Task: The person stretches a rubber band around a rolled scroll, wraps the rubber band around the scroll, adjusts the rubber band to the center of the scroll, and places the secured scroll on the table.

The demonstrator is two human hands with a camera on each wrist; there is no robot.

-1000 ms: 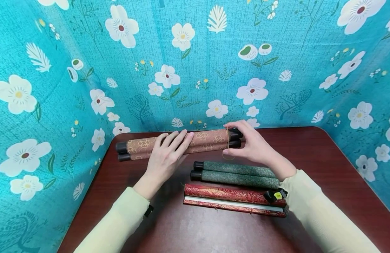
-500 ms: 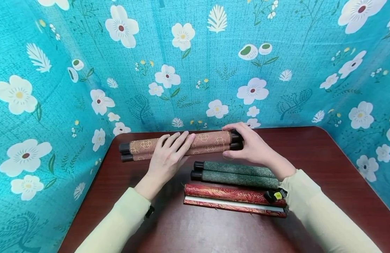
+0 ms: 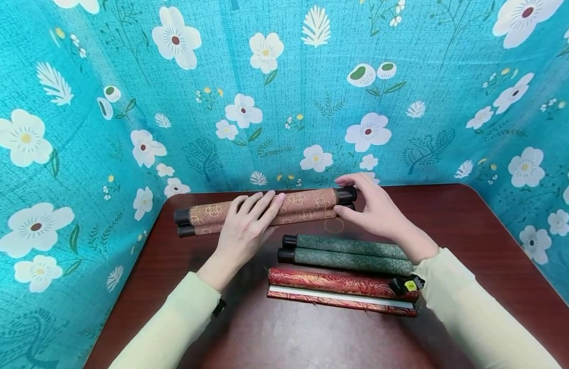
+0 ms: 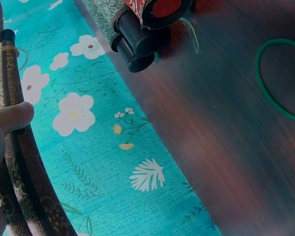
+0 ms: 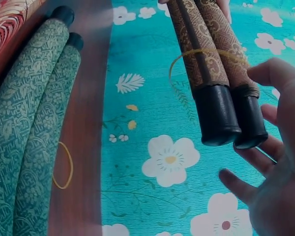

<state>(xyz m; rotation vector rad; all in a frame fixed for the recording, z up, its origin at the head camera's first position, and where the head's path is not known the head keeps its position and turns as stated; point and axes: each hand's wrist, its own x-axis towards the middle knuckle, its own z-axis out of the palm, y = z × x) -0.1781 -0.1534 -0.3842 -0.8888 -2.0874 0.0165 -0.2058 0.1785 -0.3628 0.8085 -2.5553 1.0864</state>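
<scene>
- Left hand [image 3: 243, 231] is gripping the brown scroll [image 3: 312, 198] near the table's [image 3: 339, 341] far edge.
- Right hand [image 3: 380, 211] (fingers loosely parted) is curving beside the scroll's black knobs [image 3: 346, 194].

We wear a pale yellow-green left sleeve [image 3: 169, 325] and matching right sleeve [image 3: 473, 307], with a black left wrist unit [image 3: 218, 308] and black right wrist unit [image 3: 398, 286] bearing a yellow label [image 3: 411, 286].

No legible text — yellow tag [image 3: 411, 286] unclear
</scene>
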